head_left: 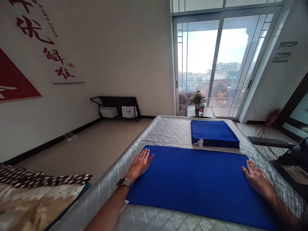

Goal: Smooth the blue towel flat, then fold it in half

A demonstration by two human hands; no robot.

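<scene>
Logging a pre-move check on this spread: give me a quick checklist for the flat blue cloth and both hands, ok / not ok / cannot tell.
1. Blue cloth lies flat, no large folds: ok.
2. Left hand at the left edge, near the far corner: ok.
3. Right hand at the right edge, near the far corner: ok.
4. Blue stack apart from the cloth: ok, a strip of silver quilted surface shows between.
5. Left wrist bare: not ok, a watch is on it.
6. Near right corner lies flat: cannot tell, forearm and frame edge obscure it.
</scene>
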